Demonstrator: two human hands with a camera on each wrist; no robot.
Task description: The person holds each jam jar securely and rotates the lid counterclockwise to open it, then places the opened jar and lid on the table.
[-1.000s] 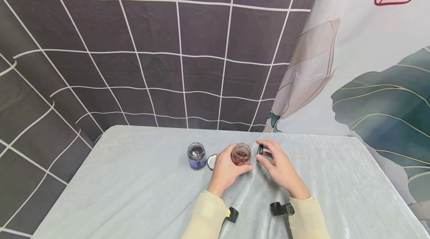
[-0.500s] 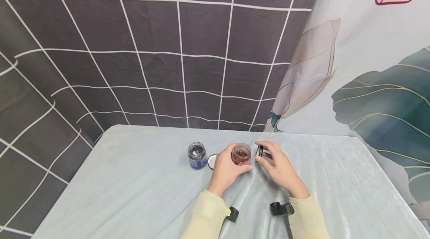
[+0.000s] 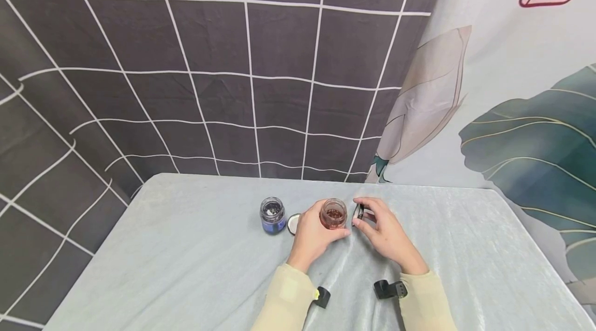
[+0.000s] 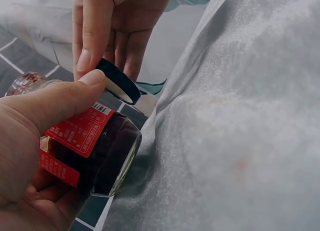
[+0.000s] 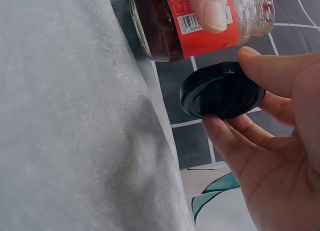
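Observation:
My left hand [image 3: 313, 238] grips an open glass jar [image 3: 333, 220] with a red label; reddish-brown contents show through its mouth. In the left wrist view the same jar [image 4: 92, 146] has my thumb across its side. My right hand [image 3: 384, 230] pinches a black lid [image 3: 358, 211] on edge between thumb and fingers, just right of the jar and apart from it. The right wrist view shows the lid's [image 5: 222, 91] dark top face near the jar's label.
An open jar with a blue label [image 3: 272, 220] and dark contents stands on the grey cloth-covered table [image 3: 200, 248], left of my left hand. Between them lies a lid [image 3: 293, 224] with its white inside up, partly hidden by the hand. A dark tiled-pattern curtain [image 3: 214, 98] hangs behind.
My right hand has shifted slightly left with the black lid, closer to the red-labelled jar, and the lid has tilted a little. The left hand and the blue-labelled jar stay put.

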